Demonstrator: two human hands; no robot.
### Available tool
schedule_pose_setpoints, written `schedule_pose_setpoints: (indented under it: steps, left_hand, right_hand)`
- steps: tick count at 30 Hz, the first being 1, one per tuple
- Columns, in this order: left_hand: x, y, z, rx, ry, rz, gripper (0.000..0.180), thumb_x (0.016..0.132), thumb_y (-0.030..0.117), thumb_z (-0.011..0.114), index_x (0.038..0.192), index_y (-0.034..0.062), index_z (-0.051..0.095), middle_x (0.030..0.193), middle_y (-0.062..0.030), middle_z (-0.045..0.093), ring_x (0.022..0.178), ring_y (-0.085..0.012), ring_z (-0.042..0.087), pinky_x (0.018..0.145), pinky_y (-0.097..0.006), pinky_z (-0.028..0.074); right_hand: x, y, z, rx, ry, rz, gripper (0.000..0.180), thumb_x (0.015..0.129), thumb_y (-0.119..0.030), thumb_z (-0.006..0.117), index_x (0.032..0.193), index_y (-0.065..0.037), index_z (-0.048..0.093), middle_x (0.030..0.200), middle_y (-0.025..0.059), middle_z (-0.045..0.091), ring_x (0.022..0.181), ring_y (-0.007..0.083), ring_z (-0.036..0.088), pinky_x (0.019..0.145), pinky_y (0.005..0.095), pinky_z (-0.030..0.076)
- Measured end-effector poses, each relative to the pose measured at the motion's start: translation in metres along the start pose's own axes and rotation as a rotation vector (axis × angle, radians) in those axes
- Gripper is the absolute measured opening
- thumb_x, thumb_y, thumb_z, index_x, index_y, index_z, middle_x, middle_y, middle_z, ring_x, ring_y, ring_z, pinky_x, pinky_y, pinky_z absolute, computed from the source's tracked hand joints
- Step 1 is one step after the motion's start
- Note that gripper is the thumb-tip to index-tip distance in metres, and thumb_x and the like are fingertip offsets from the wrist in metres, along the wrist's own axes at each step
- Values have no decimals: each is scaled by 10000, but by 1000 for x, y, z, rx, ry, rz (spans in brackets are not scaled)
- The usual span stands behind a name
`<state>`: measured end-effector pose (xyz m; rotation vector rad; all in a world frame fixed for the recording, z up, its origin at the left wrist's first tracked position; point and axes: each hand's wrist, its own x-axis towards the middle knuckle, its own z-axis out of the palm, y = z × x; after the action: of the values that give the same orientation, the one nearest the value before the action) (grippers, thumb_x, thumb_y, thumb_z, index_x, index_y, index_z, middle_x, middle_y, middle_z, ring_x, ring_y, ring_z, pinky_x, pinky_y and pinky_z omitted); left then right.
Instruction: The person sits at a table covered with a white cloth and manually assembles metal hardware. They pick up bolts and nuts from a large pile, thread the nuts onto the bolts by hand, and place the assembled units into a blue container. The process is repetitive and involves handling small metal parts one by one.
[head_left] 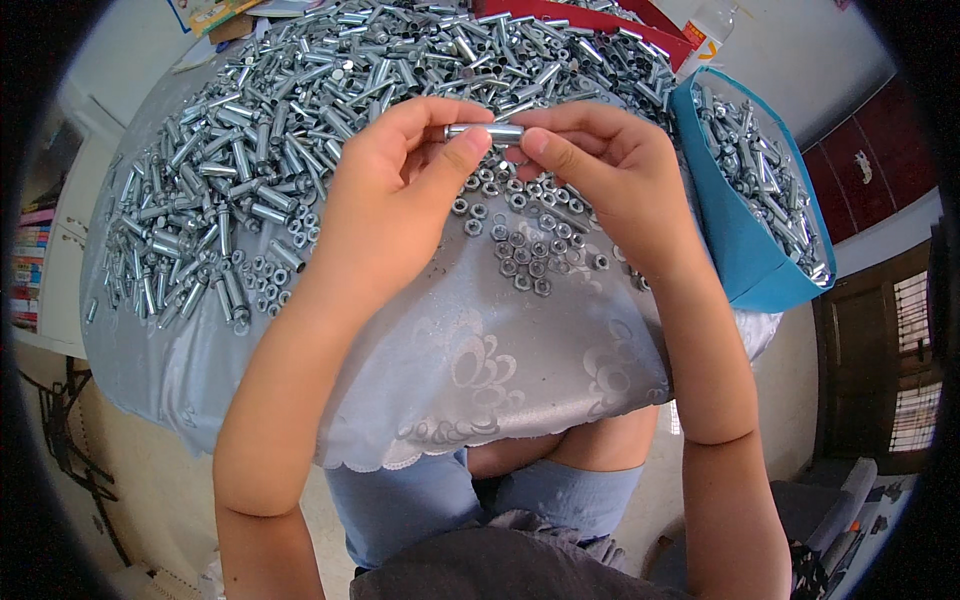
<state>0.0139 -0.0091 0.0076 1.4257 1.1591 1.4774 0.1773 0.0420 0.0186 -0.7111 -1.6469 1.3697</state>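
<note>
Between my two hands a shiny silver expansion bolt [500, 132] lies nearly level, just above the near side of a big metal pile. My left hand [405, 185] pinches its left end with thumb and fingers. At the other end, the thumb and fingers of my right hand [615, 175] close on it. My fingers hide parts of both ends. Below my hands, loose hex nuts [520, 250] are scattered over the grey patterned tablecloth [470, 380]. Silver metal sleeves and bolts [270, 150] spread across the table's far and left parts.
A blue box [740, 265] full of expansion bolts stands at the table's right. Behind the pile are a red box [655, 35] with metal parts and a clear bottle [708, 35]. More nuts [268, 280] lie at left. The cloth's scalloped edge hangs over my lap.
</note>
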Motion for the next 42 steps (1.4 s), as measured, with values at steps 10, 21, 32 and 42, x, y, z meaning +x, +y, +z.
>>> schedule_pose_setpoints:
  steps: [10,21,32,42]
  left_hand:
    - [-4,1,-2,244,21,-85,408,907,333,417,714,-17,500,595,-68,468,559,-130,413,538,-284,359]
    - [3,-3,-7,-52,148,-93,420,900,386,416,596,99,373,555,40,345,502,-48,322,466,-207,272]
    - [2,-2,-8,-51,99,-79,410,904,377,407,607,94,396,559,50,344,513,-38,302,469,-208,260]
    - [2,0,-9,-56,144,-79,405,882,374,442,668,34,495,567,39,388,523,-46,342,480,-213,281]
  right_hand:
    - [-2,-6,-1,-60,8,-6,154,785,-75,626,871,50,598,791,66,621,731,102,579,677,214,470]
    - [4,6,-34,-822,-273,-288,192,651,-126,686,829,-63,649,793,88,597,776,224,541,691,322,429]
    - [1,8,-28,-853,-367,-156,167,668,-73,668,816,-16,616,782,109,588,737,229,557,690,309,440]
    - [-1,12,-13,-791,-423,-259,113,700,-44,608,808,-9,601,763,121,582,722,264,557,662,333,446]
